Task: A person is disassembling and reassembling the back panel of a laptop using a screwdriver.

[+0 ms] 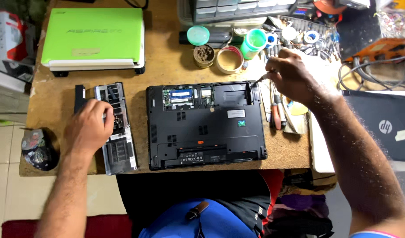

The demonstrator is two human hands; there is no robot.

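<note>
Black plastic fills mid-frame: an upturned laptop [206, 125] lies bottom-up on the brown particle-board table [167, 66], its memory and drive bays uncovered along the upper edge. Your left hand [88, 128], lower left of the frame, rests palm-down with fingers spread loosely over a detached grey cover panel [116, 132] lying just left of the laptop; it presses flat and grips nothing. Your right hand [292, 75], upper right of centre, has its fingers pinched around a slim screwdriver [260, 78], whose tip sits at the laptop's upper right corner. Beside that hand, at the table's right edge, several loose hand tools [277, 112] lie in a row. Above the laptop stand a tape roll [229, 59], a small round tin [203, 55] and a green tub [254, 42]. A closed lime-green netbook [94, 37] sits at upper left. A dark closed laptop [383, 128] lies at the far right, well apart from the work.
</note>
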